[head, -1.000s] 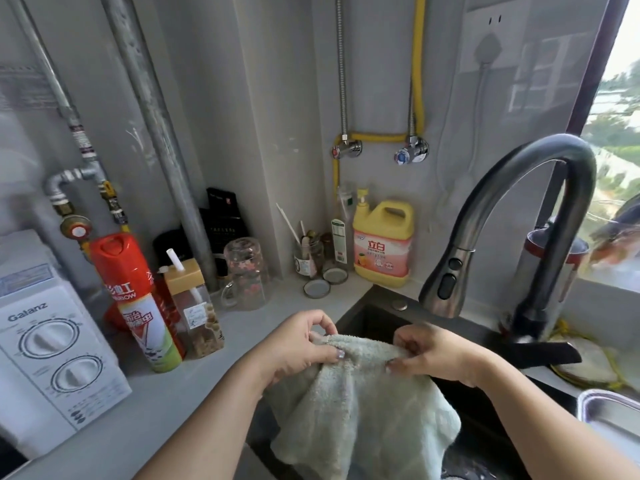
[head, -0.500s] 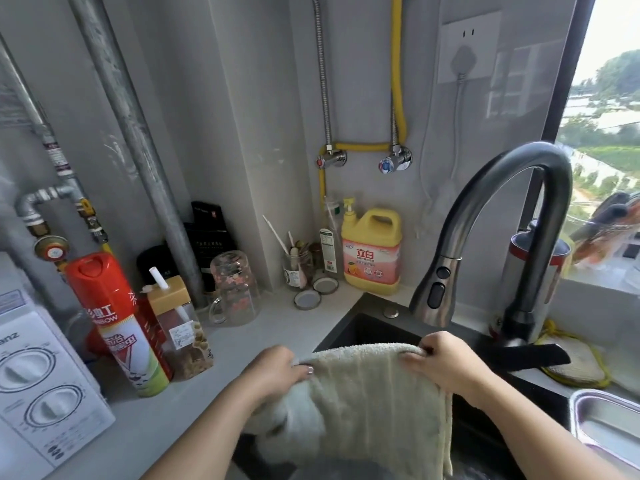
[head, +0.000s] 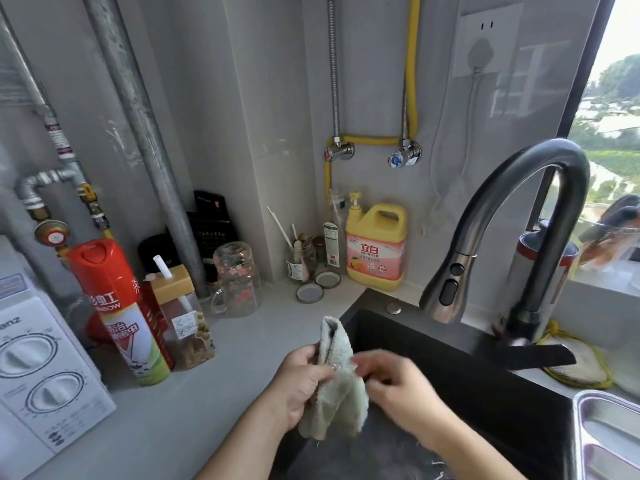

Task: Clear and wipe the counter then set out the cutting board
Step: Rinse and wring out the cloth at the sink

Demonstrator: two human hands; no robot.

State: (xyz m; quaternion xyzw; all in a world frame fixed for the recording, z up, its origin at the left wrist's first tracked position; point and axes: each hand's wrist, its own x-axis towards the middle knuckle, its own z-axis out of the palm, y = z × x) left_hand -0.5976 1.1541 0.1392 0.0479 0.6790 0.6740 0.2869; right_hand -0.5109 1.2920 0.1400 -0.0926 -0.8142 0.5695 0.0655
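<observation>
We pinch the bunched cloth (head: pixel 337 382) in our left hand (head: pixel 299 382) over the sink's (head: pixel 485 386) left edge, and our blurry right hand (head: pixel 398 386) seems to grip it too.

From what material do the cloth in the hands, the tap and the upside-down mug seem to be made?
Cloth: looks like soft terry or microfibre, pale green-white, judging by its fuzzy, looped surface and limp folds.
Tap: apparently metal with a dark brushed finish; it shows a dull, streaky sheen.
Upside-down mug: probably clear glass with a printed flower pattern, since the wall shows through it; clear plastic cannot be excluded.
</observation>
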